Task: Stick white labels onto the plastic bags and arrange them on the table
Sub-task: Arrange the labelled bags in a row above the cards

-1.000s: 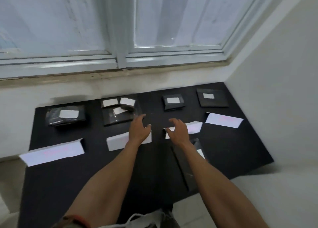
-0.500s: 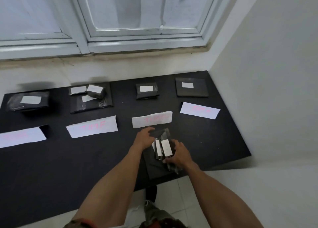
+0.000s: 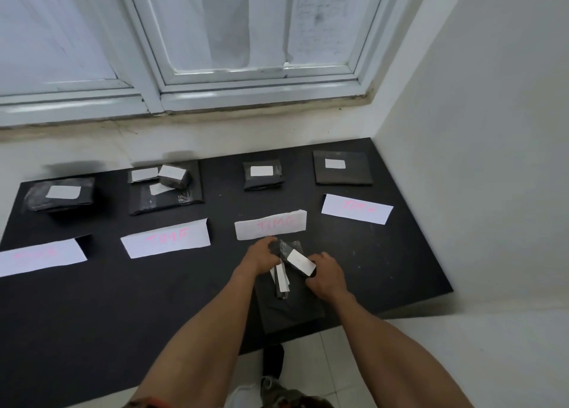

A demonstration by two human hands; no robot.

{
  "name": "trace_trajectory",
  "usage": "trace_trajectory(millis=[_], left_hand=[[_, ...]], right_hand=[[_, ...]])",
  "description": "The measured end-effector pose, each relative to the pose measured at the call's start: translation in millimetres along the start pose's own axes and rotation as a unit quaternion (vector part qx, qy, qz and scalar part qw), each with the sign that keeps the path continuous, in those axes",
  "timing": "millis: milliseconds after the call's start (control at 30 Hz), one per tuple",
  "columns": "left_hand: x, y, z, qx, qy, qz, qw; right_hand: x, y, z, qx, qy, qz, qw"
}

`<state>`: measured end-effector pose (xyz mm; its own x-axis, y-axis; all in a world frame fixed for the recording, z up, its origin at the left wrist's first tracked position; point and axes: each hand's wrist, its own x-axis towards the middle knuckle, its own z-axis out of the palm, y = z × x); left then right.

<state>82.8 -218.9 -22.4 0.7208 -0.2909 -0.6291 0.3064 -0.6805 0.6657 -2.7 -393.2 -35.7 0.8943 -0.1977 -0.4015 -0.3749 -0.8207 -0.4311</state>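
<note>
The left hand (image 3: 261, 257) and right hand (image 3: 327, 275) grip a small black plastic packet (image 3: 288, 249) with a white rectangular label (image 3: 301, 263), over a flat black bag (image 3: 292, 310) on the black table (image 3: 92, 315)

Looks like a makeshift parcel-sorting corner in a plain room: black table (image 3: 123, 315) wedged into the angle of bare white walls (image 3: 477, 130) beneath a white-framed window (image 3: 261, 78), tiled floor (image 3: 338, 361) below, handwritten paper signs (image 3: 166, 238) in a row, labelled black bags (image 3: 263, 176) along the far edge.
</note>
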Motion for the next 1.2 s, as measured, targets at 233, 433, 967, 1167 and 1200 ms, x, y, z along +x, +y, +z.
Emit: trace_trajectory(millis=[233, 433, 967, 1167, 1200], left_hand=[[-8.7, 10.4, -41.8, -0.224, 0.066, 0.042, 0.972], [-36.3, -17.7, -138.4, -0.415, 0.218, 0.076, 0.880], [-49.8, -256.2, -440.2, -0.461, 0.369, -0.060, 0.805], [-19.5, -296.1, -497.2, -0.328, 0.413, -0.102, 0.844], [-14.3, -300.3, -503.8, -0.322, 0.414, -0.108, 0.845]], right_hand=[[18.6, -55.1, -33.0, 0.029, 0.063, -0.103, 0.992], [52.1, -175.4, -27.4, -0.001, 0.049, -0.218, 0.975], [125.8, -515.2, 156.7, 0.049, 0.002, -0.242, 0.969], [163.5, -569.6, 196.1, 0.029, 0.005, -0.235, 0.972], [169.2, -576.6, 199.8, 0.029, 0.009, -0.232, 0.972]])
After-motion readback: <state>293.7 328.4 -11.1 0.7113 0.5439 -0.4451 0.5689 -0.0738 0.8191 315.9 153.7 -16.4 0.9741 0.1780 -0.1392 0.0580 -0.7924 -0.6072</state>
